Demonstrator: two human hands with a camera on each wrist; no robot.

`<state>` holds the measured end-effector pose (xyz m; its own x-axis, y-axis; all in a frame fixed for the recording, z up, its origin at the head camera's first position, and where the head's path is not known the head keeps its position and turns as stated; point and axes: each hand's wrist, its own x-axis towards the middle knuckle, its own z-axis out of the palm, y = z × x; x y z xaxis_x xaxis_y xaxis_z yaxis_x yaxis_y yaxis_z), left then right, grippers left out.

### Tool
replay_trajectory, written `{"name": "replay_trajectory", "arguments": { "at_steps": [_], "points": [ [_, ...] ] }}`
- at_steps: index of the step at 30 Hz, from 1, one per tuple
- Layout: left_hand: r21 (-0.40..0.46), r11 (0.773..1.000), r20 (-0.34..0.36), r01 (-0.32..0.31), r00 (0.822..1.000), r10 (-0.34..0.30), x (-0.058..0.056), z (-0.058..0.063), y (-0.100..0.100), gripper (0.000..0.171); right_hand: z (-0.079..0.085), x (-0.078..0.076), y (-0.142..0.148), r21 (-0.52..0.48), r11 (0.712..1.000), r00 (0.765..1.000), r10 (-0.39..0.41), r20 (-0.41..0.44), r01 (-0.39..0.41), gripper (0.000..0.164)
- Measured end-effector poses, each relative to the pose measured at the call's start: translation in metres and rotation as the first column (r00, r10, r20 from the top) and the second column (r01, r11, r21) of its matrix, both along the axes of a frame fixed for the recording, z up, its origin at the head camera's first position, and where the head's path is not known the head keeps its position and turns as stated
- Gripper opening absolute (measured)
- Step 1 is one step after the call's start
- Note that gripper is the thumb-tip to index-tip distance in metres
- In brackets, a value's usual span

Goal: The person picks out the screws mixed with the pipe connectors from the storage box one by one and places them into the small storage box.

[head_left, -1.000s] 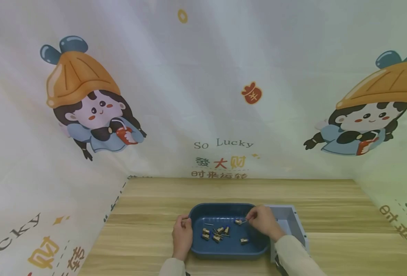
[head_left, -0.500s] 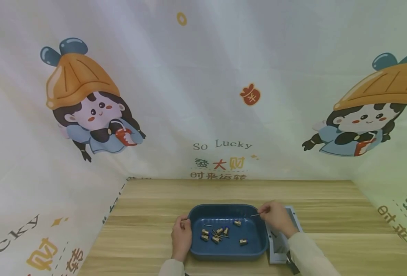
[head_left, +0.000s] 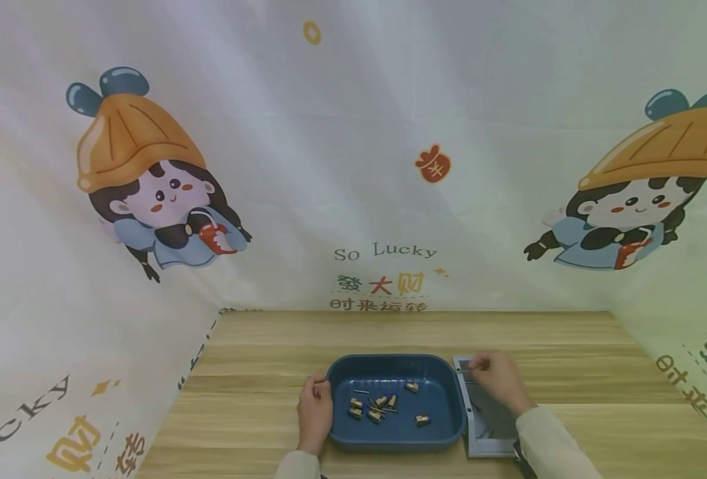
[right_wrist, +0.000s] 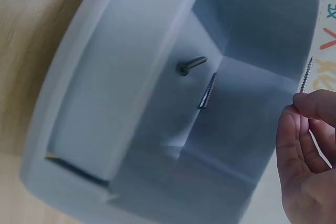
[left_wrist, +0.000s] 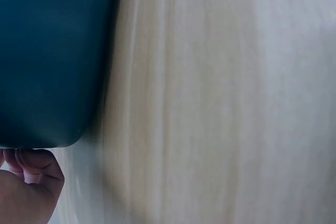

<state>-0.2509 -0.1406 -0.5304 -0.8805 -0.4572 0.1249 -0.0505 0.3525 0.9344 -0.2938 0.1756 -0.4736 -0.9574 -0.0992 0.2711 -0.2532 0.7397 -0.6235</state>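
Note:
My left hand (head_left: 314, 411) grips the left rim of a blue plastic basin (head_left: 437, 400); in the left wrist view its curled fingers (left_wrist: 42, 165) meet the basin's edge. Several brass fittings with blue ends (head_left: 381, 401) lie inside the basin, among a few thin screws (head_left: 361, 391). Above the far end of a grey box (head_left: 479, 450), right of the basin, is my right hand (head_left: 500, 380). Between thumb and fingertips it pinches a threaded screw (right_wrist: 307, 74), pointing upward in the right wrist view. On the box's floor lie two screws (right_wrist: 208, 92).
The basin and box stand side by side on a wood-grain table (head_left: 257, 359). A printed cloth (head_left: 287, 166) hangs behind the table and along both sides. The box has a ledge section (right_wrist: 105, 98) along one side.
My right hand has moved right with the screw, from inside the basin, past its right rim, to over the grey box. My left hand has stayed at the basin's left rim.

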Motion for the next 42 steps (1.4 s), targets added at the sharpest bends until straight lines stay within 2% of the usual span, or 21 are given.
{"name": "replay_trajectory", "arguments": {
  "at_steps": [7, 18, 23, 30, 42],
  "points": [
    [-0.005, 1.0, -0.003, -0.009, 1.0, 0.009, 0.0, 0.001, -0.001, 0.014, -0.004, 0.004, 0.005, -0.009, 1.0, 1.0, -0.026, -0.01, 0.025, 0.006],
    [-0.007, 1.0, -0.016, -0.018, 1.0, 0.018, 0.0, 0.001, -0.004, 0.013, -0.008, 0.008, -0.003, 0.06, 0.995, 0.997, -0.077, -0.002, 0.077, 0.008],
    [-0.004, 1.0, -0.016, -0.012, 1.0, 0.012, -0.001, 0.0, -0.003, 0.013, -0.016, 0.01, -0.006, 0.121, 0.986, 0.992, -0.122, 0.023, 0.118, 0.007],
    [0.011, 1.0, 0.001, -0.004, 1.0, 0.004, 0.0, -0.001, -0.001, 0.014, -0.031, 0.011, -0.006, 0.142, 0.976, 0.982, -0.175, 0.076, 0.163, 0.01],
    [0.026, 1.0, -0.001, 0.002, 1.0, -0.002, 0.0, 0.0, -0.001, 0.014, -0.039, 0.013, -0.009, 0.156, 0.966, 0.967, -0.224, 0.12, 0.205, 0.016]
  ]
}}
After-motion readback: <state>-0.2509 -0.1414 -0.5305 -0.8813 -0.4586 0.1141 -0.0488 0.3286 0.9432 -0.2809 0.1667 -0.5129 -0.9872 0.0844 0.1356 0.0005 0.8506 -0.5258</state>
